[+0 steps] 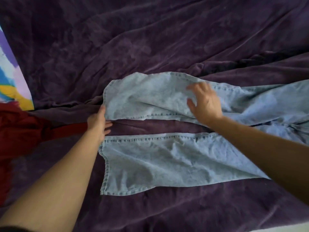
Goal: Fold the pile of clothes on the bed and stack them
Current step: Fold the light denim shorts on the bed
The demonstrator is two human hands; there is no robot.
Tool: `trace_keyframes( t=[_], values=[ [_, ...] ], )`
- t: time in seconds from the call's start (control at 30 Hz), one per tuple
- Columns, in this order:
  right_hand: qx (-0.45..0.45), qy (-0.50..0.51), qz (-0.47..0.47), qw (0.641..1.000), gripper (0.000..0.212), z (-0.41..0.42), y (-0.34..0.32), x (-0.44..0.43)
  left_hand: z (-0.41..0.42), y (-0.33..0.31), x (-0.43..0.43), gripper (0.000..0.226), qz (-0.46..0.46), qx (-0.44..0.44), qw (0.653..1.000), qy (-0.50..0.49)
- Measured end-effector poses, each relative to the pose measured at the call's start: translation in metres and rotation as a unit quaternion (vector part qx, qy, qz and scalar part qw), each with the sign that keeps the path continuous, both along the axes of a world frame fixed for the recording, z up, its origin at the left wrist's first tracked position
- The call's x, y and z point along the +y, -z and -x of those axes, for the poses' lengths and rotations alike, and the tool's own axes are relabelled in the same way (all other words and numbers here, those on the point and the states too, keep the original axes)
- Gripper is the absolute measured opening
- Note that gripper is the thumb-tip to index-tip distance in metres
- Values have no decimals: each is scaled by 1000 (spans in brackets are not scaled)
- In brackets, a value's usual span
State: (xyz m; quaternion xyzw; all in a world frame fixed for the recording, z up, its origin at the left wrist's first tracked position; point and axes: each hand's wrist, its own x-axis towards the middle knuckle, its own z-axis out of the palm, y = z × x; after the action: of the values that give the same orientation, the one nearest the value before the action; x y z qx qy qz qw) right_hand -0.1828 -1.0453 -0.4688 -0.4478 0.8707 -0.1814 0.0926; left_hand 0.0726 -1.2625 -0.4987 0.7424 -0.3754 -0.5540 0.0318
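Observation:
Light blue jeans [150, 158] lie spread on the purple bed cover [117, 47], both legs pointing left with a gap of cover between them. My left hand [99, 122] rests at the hem corner of the far leg, thumb against the denim edge and fingers on the cover in the gap; whether it grips the hem is unclear. My right hand [204, 102] lies flat with fingers spread on the far leg, near its middle. The waist end runs off the right edge of the view.
A dark red garment [21, 131] lies crumpled at the left, close to my left forearm. A bright multicoloured cloth [13, 81] shows at the far left edge. The purple cover is wrinkled all over the bed.

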Motion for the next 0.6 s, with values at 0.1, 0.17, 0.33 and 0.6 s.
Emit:
trace_keyframes(
  t=[0.1, 0.17, 0.33, 0.6],
  values=[
    [-62, -81, -81, 991, 30, -48, 23, 43, 29, 3, 5, 19, 27, 73, 996, -49],
    [-112, -86, -240, 960, 41, -65, 39, 64, 35, 4, 6, 13, 114, 80, 988, -71],
    [-167, -43, -290, 941, 46, -67, 49, 84, -20, 15, 6, 13, 298, -39, 954, -9],
    [-175, 68, -297, 936, 48, -29, 49, 103, -74, 23, 8, 40, 252, -232, 938, -45]
  ],
)
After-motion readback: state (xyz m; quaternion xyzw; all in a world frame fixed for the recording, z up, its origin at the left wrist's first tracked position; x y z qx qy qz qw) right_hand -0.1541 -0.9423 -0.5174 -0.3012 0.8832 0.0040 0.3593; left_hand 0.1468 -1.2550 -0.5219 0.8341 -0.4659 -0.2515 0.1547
